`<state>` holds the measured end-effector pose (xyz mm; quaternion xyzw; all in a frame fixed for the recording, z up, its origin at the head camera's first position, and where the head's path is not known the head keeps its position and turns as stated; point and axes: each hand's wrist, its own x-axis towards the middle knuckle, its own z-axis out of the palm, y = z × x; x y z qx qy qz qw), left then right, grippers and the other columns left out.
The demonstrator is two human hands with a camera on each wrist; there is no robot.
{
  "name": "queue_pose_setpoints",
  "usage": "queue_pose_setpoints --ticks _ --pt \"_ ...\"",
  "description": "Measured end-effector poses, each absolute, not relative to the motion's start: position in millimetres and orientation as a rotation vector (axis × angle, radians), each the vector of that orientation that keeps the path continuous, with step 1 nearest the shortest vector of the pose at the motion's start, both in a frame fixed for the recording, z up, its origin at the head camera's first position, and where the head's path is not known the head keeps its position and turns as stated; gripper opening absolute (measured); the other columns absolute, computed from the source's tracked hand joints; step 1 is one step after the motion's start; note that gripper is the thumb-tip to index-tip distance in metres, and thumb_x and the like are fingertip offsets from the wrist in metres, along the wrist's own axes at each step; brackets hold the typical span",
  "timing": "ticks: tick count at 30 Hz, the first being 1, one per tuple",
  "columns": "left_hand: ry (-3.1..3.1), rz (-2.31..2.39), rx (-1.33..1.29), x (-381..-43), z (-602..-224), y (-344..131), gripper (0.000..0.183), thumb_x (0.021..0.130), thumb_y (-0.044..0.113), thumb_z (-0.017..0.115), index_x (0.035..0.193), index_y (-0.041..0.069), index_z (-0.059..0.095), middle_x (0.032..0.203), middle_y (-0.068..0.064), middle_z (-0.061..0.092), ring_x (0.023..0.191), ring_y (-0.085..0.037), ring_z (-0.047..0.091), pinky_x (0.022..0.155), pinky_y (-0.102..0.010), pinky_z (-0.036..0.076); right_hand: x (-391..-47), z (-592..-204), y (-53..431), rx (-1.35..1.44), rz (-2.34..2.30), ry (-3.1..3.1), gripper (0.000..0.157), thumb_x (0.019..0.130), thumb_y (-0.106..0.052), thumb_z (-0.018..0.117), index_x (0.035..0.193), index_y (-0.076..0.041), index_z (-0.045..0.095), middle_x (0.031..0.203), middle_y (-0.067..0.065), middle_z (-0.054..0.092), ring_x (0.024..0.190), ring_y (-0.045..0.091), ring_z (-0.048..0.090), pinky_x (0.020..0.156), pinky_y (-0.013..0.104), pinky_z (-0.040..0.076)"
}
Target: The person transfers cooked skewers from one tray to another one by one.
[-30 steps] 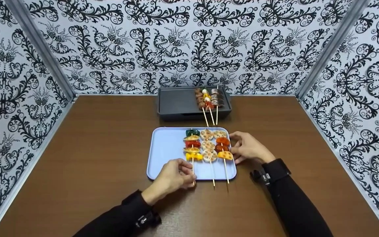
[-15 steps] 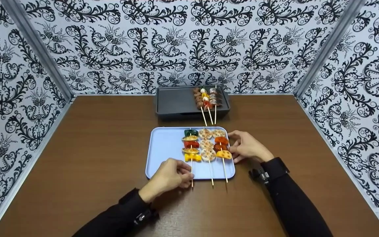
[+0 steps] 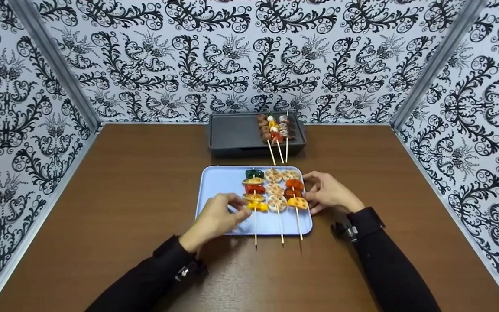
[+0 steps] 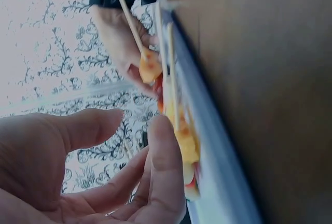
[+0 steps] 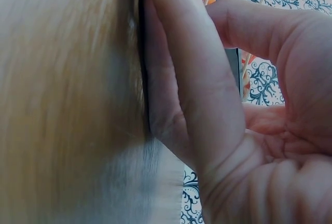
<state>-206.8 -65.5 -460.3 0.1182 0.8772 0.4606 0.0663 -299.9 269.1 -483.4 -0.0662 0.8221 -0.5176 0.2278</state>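
A light blue tray (image 3: pixel 221 186) lies on the table with three skewers side by side on its right half. The left one is a vegetable skewer (image 3: pixel 255 189) of green, red and yellow pieces. Lotus root slices fill the middle skewer (image 3: pixel 274 189). The right skewer (image 3: pixel 294 189) bears a lotus slice and orange pieces. My left hand (image 3: pixel 221 215) hovers over the tray's front, beside the vegetable skewer; in the left wrist view its thumb and fingers (image 4: pixel 165 156) are apart, holding nothing. My right hand (image 3: pixel 331 193) holds the tray's right edge, its fingers (image 5: pixel 199 73) partly hiding the rim.
Behind the tray stands a dark grey grill plate (image 3: pixel 234 132). On its right side lie three more skewers (image 3: pixel 274 130), with sticks overhanging the front edge. The brown table (image 3: pixel 145 186) is bounded by patterned walls (image 3: pixel 236 60) at the back and sides.
My left hand has let go of the vegetable skewer's stick and moved up and left from it. The skewer lies on the tray. My right hand stays at the tray's edge.
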Motion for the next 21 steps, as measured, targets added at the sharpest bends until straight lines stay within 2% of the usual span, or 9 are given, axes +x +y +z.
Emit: queue_pose_setpoints --ticks 2,6,13,16,21 --pt "2.686 1.398 0.353 -213.4 -455.9 -66.2 0.030 0.089 0.029 0.076 0.111 0.010 0.072 0.099 -0.003 0.075 0.072 -0.012 0.070 0.065 -0.027 0.058 -299.7 -482.1 270.3 -0.172 -1.435 2.260 0.066 0.088 -0.003 0.071 0.146 -0.010 0.041 0.095 0.023 0.065 0.069 0.032 0.072 0.064 0.050 0.063" --pt "2.702 1.479 0.324 -224.5 -447.2 -67.1 0.036 0.087 0.032 0.078 0.117 0.014 0.069 0.114 -0.007 0.073 0.089 -0.020 0.073 0.074 -0.029 0.060 -300.3 -480.7 270.9 -0.172 -1.443 2.255 0.067 0.087 -0.003 0.071 0.147 -0.010 0.040 0.095 0.023 0.065 0.069 0.032 0.072 0.065 0.051 0.063" --pt "2.694 1.590 0.298 -241.6 -435.7 -66.9 0.060 0.084 0.039 0.081 0.136 0.020 0.058 0.131 -0.011 0.064 0.112 -0.033 0.068 0.089 -0.040 0.060 -299.6 -483.1 271.6 -0.152 -1.475 2.215 0.065 0.088 0.001 0.068 0.146 -0.010 0.039 0.091 0.022 0.067 0.067 0.030 0.071 0.064 0.050 0.063" --pt "2.665 1.629 0.282 -249.0 -430.3 -65.6 0.064 0.083 0.038 0.081 0.139 0.023 0.055 0.134 -0.013 0.061 0.118 -0.037 0.064 0.093 -0.043 0.059 -300.0 -484.3 271.4 -0.155 -1.483 2.207 0.065 0.089 0.001 0.067 0.147 -0.010 0.039 0.090 0.021 0.067 0.066 0.029 0.070 0.064 0.050 0.063" --pt "2.643 1.661 0.274 -259.9 -425.8 -61.9 0.070 0.082 0.040 0.082 0.143 0.025 0.051 0.138 -0.012 0.058 0.122 -0.036 0.061 0.096 -0.044 0.057 -300.5 -483.7 270.7 -0.164 -1.473 2.216 0.065 0.089 0.000 0.068 0.147 -0.010 0.039 0.091 0.022 0.067 0.066 0.029 0.070 0.065 0.050 0.063"
